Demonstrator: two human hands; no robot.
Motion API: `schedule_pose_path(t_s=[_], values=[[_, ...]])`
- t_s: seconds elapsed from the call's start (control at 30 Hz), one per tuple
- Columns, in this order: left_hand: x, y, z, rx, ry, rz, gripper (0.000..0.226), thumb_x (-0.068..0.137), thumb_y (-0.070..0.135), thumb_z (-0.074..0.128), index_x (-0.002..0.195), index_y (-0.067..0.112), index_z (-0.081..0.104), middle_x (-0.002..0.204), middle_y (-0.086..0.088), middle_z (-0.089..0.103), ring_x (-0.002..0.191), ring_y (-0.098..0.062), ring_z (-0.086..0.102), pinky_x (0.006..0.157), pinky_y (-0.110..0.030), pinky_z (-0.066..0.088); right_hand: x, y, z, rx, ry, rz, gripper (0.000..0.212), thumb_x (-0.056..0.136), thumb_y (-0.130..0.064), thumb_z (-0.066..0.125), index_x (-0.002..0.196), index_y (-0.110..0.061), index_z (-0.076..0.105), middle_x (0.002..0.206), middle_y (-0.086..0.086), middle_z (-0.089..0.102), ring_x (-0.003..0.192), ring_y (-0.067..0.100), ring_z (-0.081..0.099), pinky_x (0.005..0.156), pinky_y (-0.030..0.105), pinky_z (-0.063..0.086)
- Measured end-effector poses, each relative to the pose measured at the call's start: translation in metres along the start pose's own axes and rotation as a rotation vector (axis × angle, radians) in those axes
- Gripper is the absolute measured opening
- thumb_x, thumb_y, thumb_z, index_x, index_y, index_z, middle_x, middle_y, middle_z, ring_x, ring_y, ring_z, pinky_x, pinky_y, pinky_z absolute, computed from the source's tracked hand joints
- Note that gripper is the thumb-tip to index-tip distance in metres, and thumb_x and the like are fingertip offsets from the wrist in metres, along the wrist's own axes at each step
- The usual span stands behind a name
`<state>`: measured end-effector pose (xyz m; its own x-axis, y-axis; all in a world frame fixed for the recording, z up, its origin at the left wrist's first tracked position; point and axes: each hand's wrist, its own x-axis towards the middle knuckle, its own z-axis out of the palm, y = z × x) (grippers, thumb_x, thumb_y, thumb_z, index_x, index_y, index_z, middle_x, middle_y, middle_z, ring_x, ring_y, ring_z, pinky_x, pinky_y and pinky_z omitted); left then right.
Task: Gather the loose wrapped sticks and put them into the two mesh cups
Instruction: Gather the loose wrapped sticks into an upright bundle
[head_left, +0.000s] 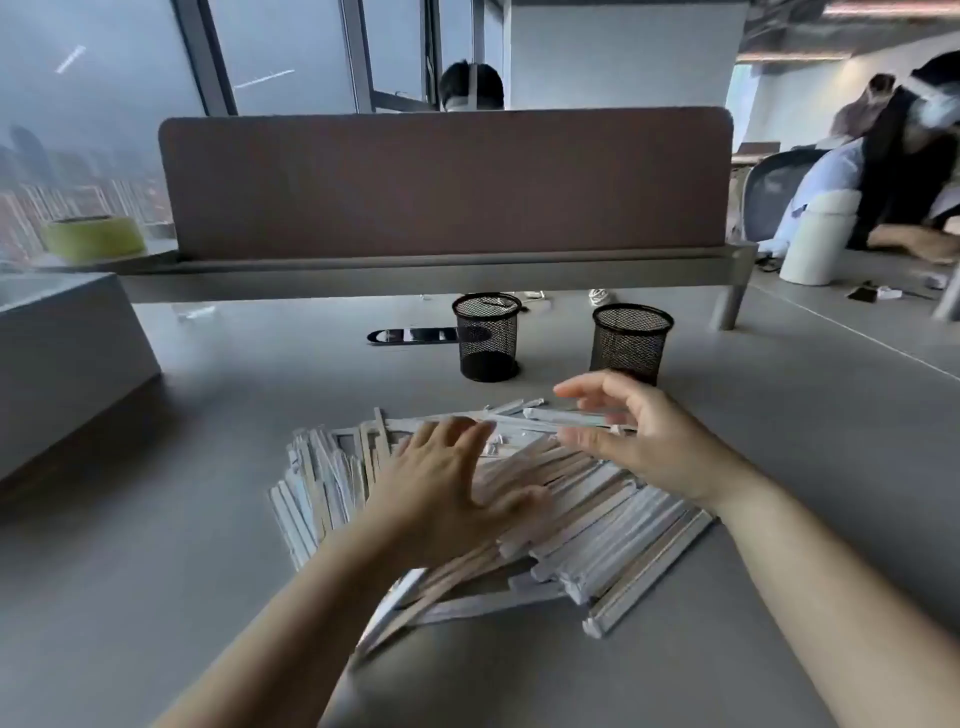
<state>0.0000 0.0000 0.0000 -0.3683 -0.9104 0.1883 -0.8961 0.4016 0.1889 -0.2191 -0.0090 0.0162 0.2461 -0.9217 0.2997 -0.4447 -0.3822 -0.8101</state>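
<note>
Under the flat, released left hand (441, 483), wrapped sticks (597, 514) are pinned for gathering; the right hand (649, 441)'s grasp is unclear.

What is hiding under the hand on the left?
The left hand is spread over the pile of wrapped sticks. Only sticks show around it; those beneath the palm are covered.

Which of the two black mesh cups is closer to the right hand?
The black mesh cup on the right, just beyond the right hand; the other black mesh cup stands farther left.
</note>
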Motion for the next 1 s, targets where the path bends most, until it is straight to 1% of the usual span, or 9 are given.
schedule_pose_path(t_s=[0.1,0.2,0.3,0.4,0.57,0.73,0.87,0.97,1.0], values=[[-0.004,0.015,0.001,-0.035,-0.122,-0.015,0.12,0.056,0.093,0.031,0.151,0.025,0.005,0.157,0.003,0.018,0.145,-0.02,0.014,0.117,-0.039,0.013,-0.005,0.002,-0.006,0.018,-0.104,0.077,0.029,0.077,-0.031,0.072,0.104,-0.039,0.064,0.111,-0.009,0.058,0.109,0.001,0.054,0.097,0.025,0.043],[-0.005,0.028,0.005,-0.02,-0.15,-0.021,0.131,0.048,0.096,0.036,0.151,0.024,-0.004,0.159,0.001,0.012,0.146,-0.021,0.008,0.118,-0.041,0.008,-0.001,0.01,-0.003,0.03,0.01,0.06,0.023,0.084,-0.025,0.069,0.102,-0.039,0.066,0.107,-0.002,0.06,0.109,0.008,0.057,0.099,0.034,0.045],[-0.007,0.038,0.01,0.017,-0.152,-0.001,0.135,0.051,0.094,0.043,0.151,0.019,-0.008,0.158,-0.002,0.01,0.146,-0.024,0.007,0.118,-0.04,0.005,0.003,0.021,0.008,-0.001,0.029,0.053,0.02,0.087,-0.02,0.067,0.104,-0.03,0.065,0.105,0.0,0.061,0.103,0.005,0.056,0.094,0.023,0.044],[-0.006,0.047,0.015,0.02,-0.165,-0.015,0.139,0.05,0.094,0.046,0.15,0.016,-0.009,0.158,-0.005,0.009,0.146,-0.026,0.005,0.118,-0.041,0.004,0.004,0.025,0.021,-0.093,0.05,0.01,0.017,0.089,-0.014,0.063,0.103,-0.024,0.064,0.094,-0.015,0.059,0.091,-0.002,0.055,0.078,0.005,0.04],[-0.006,0.061,0.026,0.037,-0.158,-0.023,0.145,0.045,0.094,0.05,0.149,0.013,-0.012,0.159,-0.008,0.003,0.147,-0.028,-0.004,0.118,-0.041,-0.001,0.01,0.031,0.033,-0.165,0.137,-0.041,0.021,0.091,-0.003,0.055,0.103,-0.016,0.066,0.096,-0.011,0.062,0.086,0.003,0.057,0.076,0.003,0.04],[-0.004,0.063,0.023,0.026,-0.13,-0.008,0.125,0.062,0.082,0.053,0.15,0.014,-0.003,0.154,-0.008,0.016,0.146,-0.028,0.008,0.117,-0.038,0.009,0.01,0.032,0.03,-0.2,0.131,-0.074,0.025,0.091,0.001,0.05,0.1,-0.015,0.068,0.098,-0.007,0.065,0.097,0.007,0.059,0.079,0.002,0.038],[-0.007,0.056,0.018,0.039,-0.111,0.042,0.105,0.068,0.072,0.056,0.148,0.019,0.014,0.146,-0.004,0.032,0.137,-0.026,0.026,0.111,-0.037,0.023,0.005,0.025,0.025,-0.217,0.103,-0.156,0.027,0.089,-0.003,0.057,0.088,-0.028,0.069,0.094,-0.008,0.067,0.095,0.009,0.061,0.085,0.022,0.046],[-0.008,0.049,0.013,0.035,-0.124,0.05,0.09,0.071,0.066,0.059,0.143,0.023,0.025,0.141,-0.002,0.038,0.133,-0.025,0.032,0.108,-0.036,0.027,-0.001,0.008,0.016,-0.211,-0.102,-0.086,0.021,0.084,-0.018,0.069,0.102,-0.03,0.069,0.108,-0.012,0.066,0.106,0.002,0.058,0.093,0.018,0.043],[-0.007,0.046,0.012,0.033,-0.123,0.052,0.087,0.072,0.063,0.06,0.142,0.023,0.027,0.141,-0.001,0.04,0.132,-0.024,0.033,0.106,-0.035,0.029,-0.004,0.003,0.012,-0.215,-0.202,-0.042,0.033,0.08,-0.026,0.074,0.112,-0.033,0.065,0.115,-0.017,0.063,0.111,-0.003,0.054,0.095,0.013,0.039]])
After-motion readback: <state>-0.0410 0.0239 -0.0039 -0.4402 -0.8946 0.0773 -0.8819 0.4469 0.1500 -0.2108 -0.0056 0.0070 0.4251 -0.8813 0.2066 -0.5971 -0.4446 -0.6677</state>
